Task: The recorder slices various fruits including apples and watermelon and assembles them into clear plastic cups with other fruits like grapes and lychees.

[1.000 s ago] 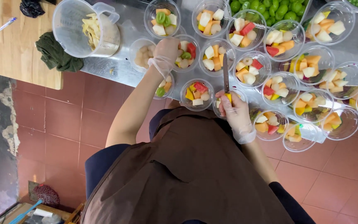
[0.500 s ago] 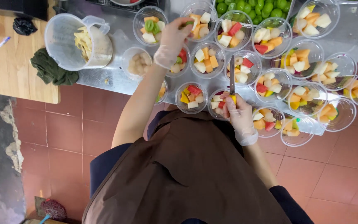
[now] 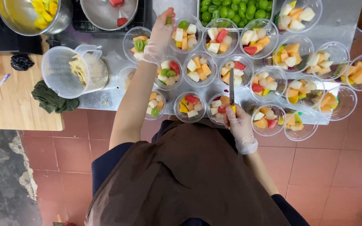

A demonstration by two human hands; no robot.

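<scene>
Head view, looking straight down. The left hand (image 3: 161, 35), in a thin clear glove, reaches over the far row of cups (image 3: 200, 69), its fingertips pinched shut on a green grape (image 3: 169, 20) just beside the rim of a filled cup. The right hand (image 3: 239, 125), also gloved, is curled closed around the handle of a knife (image 3: 231, 87) at the near edge of the steel counter (image 3: 105, 98); the narrow blade points away over a cup. The round, clear plastic cups stand rim to rim across the counter and several overhang its near edge, leaving hardly any bare metal between them. Each holds cubed fruit in red, orange, white and green. A tray of whole grapes (image 3: 227, 8) lies at the far side. To the left stand a translucent jug (image 3: 70, 71), a crumpled dark-green cloth (image 3: 51, 100) and a wooden table (image 3: 13, 104). Red floor tiles (image 3: 336, 167) lie open below.
</scene>
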